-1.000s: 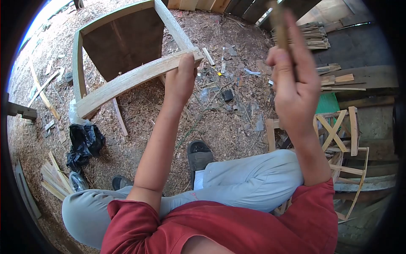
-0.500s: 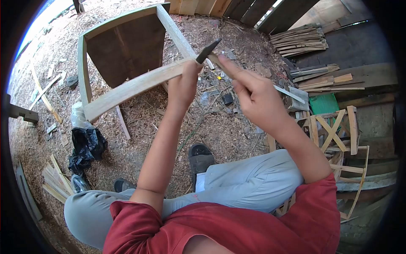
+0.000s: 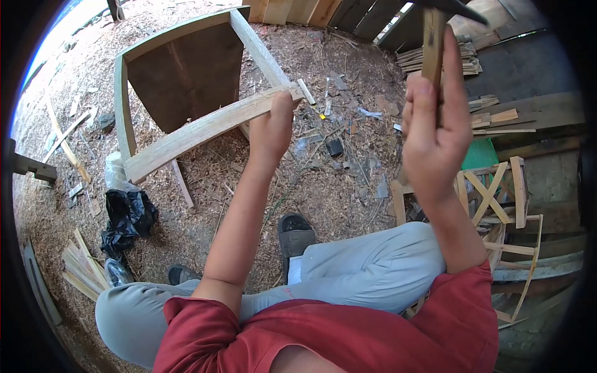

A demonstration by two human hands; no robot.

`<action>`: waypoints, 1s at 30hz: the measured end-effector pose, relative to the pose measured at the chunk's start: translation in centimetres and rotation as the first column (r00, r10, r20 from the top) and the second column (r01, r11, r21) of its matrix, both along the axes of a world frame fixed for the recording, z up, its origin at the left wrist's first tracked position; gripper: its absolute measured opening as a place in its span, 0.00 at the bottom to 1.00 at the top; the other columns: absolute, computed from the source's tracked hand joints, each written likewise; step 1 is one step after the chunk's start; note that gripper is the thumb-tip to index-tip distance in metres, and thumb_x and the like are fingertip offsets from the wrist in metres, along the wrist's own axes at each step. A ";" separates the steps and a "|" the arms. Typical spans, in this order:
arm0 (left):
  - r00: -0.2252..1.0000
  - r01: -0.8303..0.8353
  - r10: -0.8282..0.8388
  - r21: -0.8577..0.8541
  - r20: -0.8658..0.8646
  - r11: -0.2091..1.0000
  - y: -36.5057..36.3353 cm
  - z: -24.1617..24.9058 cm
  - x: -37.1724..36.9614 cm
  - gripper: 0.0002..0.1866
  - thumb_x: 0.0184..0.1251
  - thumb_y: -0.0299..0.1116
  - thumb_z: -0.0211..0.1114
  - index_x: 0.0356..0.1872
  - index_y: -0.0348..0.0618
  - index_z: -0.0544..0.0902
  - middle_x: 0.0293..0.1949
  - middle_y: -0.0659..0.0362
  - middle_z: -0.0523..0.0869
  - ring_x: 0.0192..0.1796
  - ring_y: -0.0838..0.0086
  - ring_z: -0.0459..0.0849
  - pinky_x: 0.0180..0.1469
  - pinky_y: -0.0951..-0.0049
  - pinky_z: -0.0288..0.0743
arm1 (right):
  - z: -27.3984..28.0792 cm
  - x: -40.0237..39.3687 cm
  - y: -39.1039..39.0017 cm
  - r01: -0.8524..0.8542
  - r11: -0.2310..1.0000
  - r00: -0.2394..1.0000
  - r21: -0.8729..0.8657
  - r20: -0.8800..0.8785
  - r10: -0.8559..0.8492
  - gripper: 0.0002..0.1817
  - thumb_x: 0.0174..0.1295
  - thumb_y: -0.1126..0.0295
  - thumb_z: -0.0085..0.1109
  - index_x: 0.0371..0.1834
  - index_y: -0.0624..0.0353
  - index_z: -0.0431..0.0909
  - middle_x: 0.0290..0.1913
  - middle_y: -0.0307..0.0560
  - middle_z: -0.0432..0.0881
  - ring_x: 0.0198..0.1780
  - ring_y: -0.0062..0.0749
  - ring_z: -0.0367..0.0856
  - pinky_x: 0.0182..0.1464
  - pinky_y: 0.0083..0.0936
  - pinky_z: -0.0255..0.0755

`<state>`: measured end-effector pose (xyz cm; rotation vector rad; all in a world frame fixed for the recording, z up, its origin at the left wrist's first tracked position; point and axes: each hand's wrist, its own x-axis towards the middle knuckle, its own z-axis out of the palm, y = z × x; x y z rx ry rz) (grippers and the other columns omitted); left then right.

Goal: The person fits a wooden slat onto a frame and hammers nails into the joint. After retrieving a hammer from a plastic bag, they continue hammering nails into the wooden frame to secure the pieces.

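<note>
Head view: the left hand (image 3: pixel 272 127) is closed around the near end of a curved wooden slat (image 3: pixel 205 127), fingers wrapped over the top edge, thumb underneath; the slat is held across the corner of an open wooden frame (image 3: pixel 124 93) and is touching the frame's rt rail, w/ its far end running down-left past the frame's front leg. The right hand (image 3: pixel 434 133) is raised well above and to the rt of the slat, fingers curled tight on the wooden handle of a hammer (image 3: pixel 433 43); the dark head is cut by the top edge of the pic, so its shape is only partly seen, prob. a claw type. Below the slat, sawdust-covered ground (image 3: pixel 323 186) is strewn w/ offcuts and scraps; a black plastic bag (image 3: pixel 127 211) lies lower left, near a bundle of thin strips (image 3: pixel 81 261); small lattice crates (image 3: pixel 491 193) are stacked at rt; a stack of slats (image 3: pixel 463 59) is seen just beside the hammer handle.
</note>
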<state>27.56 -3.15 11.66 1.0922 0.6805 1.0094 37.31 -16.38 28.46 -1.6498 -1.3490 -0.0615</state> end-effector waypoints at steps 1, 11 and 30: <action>1.000 -0.005 0.005 0.016 0.004 1.000 0.2 -0.3 0.2 0.23 0.76 0.53 0.54 0.35 0.43 0.81 0.25 0.68 0.74 0.25 0.84 0.66 0.28 0.75 0.59 | -1.5 0.9 0.0 -0.081 0.994 0.968 -0.073 0.234 0.096 0.30 0.72 0.80 0.54 0.79 0.54 0.71 0.39 0.49 0.83 0.32 0.41 0.76 0.42 0.34 0.76; 0.999 0.027 -0.026 0.014 -0.039 1.000 0.4 0.3 -0.3 0.23 0.76 0.52 0.51 0.36 0.43 0.82 0.25 0.67 0.75 0.26 0.84 0.66 0.28 0.75 0.58 | -2.3 1.5 -0.7 -0.070 0.985 0.924 -0.161 0.362 0.124 0.28 0.78 0.78 0.51 0.81 0.51 0.68 0.53 0.43 0.88 0.43 0.23 0.83 0.48 0.25 0.78; 1.000 0.007 -0.005 0.075 -0.030 0.997 0.5 -0.9 0.5 0.23 0.76 0.52 0.48 0.28 0.47 0.76 0.19 0.69 0.68 0.21 0.83 0.62 0.25 0.72 0.54 | -2.1 0.2 -0.6 -0.009 0.822 0.863 -0.569 0.411 0.294 0.30 0.77 0.80 0.50 0.82 0.54 0.65 0.40 0.38 0.83 0.35 0.25 0.75 0.41 0.28 0.74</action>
